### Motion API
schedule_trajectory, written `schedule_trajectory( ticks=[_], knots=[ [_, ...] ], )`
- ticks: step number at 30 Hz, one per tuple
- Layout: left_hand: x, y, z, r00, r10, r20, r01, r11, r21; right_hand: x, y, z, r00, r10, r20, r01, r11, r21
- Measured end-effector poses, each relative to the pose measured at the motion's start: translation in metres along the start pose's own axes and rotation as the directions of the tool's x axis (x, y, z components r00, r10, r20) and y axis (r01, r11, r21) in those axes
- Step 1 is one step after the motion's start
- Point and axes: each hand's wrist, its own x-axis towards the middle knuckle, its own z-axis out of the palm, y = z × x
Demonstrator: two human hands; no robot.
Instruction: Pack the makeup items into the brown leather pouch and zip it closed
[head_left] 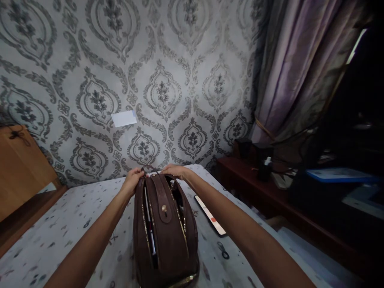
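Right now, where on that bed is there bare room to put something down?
Left of the brown bag, the patterned sheet lies bare toward the wooden headboard. The right side is tighter: a phone lies beside the bag. Both hands crowd the bag's far end.

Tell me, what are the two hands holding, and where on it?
Both hands, left hand and right hand, hold the brown bag at its far end, near the zipper tops.
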Motion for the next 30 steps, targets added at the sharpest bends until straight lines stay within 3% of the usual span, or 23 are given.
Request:
schedule_trajectory(
  ticks=[5,14,22,26,30],
  knots=[
    [0.0,0.005,0.001,0.998,-0.035,0.045,0.032,0.998,0.061,-0.002,-0.002,0.001,1.0,0.027,0.011,-0.027,0.999,0.029],
    [0.007,0.022,0.006,0.975,-0.109,0.193,0.054,0.961,0.272,0.001,-0.002,0.008,0.99,0.012,-0.141,-0.005,0.999,0.052],
    [0.025,0.045,0.028,0.925,-0.2,0.322,0.014,0.867,0.498,-0.03,0.004,0.021,0.96,-0.032,-0.279,0.099,0.969,0.228],
    [0.028,0.045,0.041,0.893,-0.269,0.361,0.023,0.829,0.559,-0.056,0.006,0.027,0.947,-0.039,-0.32,0.137,0.947,0.289],
    [0.029,0.041,0.048,0.886,-0.278,0.37,0.008,0.809,0.588,-0.078,0.006,0.031,0.945,-0.032,-0.326,0.168,0.902,0.398]
  ],
)
